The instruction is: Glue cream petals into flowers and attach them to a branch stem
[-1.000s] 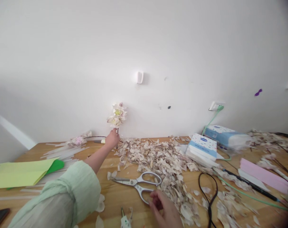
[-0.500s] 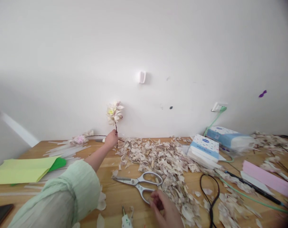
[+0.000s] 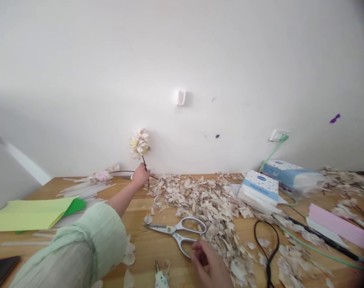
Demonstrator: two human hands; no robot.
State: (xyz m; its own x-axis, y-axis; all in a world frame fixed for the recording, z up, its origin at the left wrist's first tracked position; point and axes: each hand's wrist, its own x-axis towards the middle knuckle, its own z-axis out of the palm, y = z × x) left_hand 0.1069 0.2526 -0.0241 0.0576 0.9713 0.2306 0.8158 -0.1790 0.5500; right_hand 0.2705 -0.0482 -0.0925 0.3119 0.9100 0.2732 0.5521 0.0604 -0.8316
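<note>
My left hand [image 3: 141, 175] reaches far across the table, its fingers closed round the dark stem of a flower [image 3: 141, 144]. The bloom has layered cream petals with yellowish and pinkish parts, and it leans slightly left in front of the wall. My right hand [image 3: 211, 262] rests low near the table's front, fingers curled with the tips together; whether anything tiny is between them I cannot make out. Beside it lie silver-handled scissors [image 3: 177, 231], blades pointing left. The nozzle of a white glue gun [image 3: 161, 277] shows at the bottom edge.
A large heap of dried petals [image 3: 197, 196] covers the middle. Tissue packs [image 3: 258, 188], a black cable [image 3: 267, 252] and pink paper [image 3: 339, 226] lie right. Yellow-green paper [image 3: 32, 214], translucent glue sticks [image 3: 89, 192] and another flower stem [image 3: 122, 171] lie left. A dark flat object [image 3: 3, 268] sits bottom left.
The flower in my left hand has tilted and turned a little to the left. My right hand stays nearly where it was, beside the scissors.
</note>
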